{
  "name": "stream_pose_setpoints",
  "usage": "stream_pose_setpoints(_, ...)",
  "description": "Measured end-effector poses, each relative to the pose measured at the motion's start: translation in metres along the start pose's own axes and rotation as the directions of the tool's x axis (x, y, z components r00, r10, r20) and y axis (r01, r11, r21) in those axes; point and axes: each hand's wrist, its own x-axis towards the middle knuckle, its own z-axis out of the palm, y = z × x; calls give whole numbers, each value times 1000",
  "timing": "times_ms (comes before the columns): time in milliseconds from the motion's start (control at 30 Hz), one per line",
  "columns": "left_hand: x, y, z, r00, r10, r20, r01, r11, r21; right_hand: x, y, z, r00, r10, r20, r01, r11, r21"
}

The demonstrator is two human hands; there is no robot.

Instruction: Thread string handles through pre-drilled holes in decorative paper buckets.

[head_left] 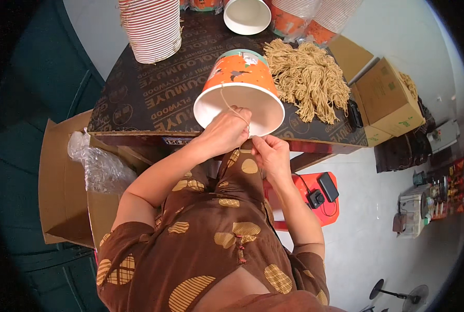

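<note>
An orange paper bucket (pixel 237 73), teal-banded at its base and white inside, was tipped on its side at the front edge of the black counter (pixel 133 112), upper centre of the frame, mouth toward the lower edge. Its wall was printed with dark and pale figures. A tan cord (pixel 224 98) was curved from the rim to the left hand (pixel 229 127), which was curled; the right hand (pixel 272 156) was pinched at the lower rim. What either grasped could not be told. The counter was printed with rows of pale lettering.
</note>
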Motion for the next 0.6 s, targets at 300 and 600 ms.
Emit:
stream_pose_setpoints(300, -2, -9, 10, 996, 78, -39, -76, 996, 51, -22, 12, -5, 686, -703, 187, 577, 368, -729)
stream_pose_setpoints(600, -2, 1, 8, 994, 106, 2, -105, 982, 156, -16, 9, 2, 571, -789, 227, 531, 145, -835)
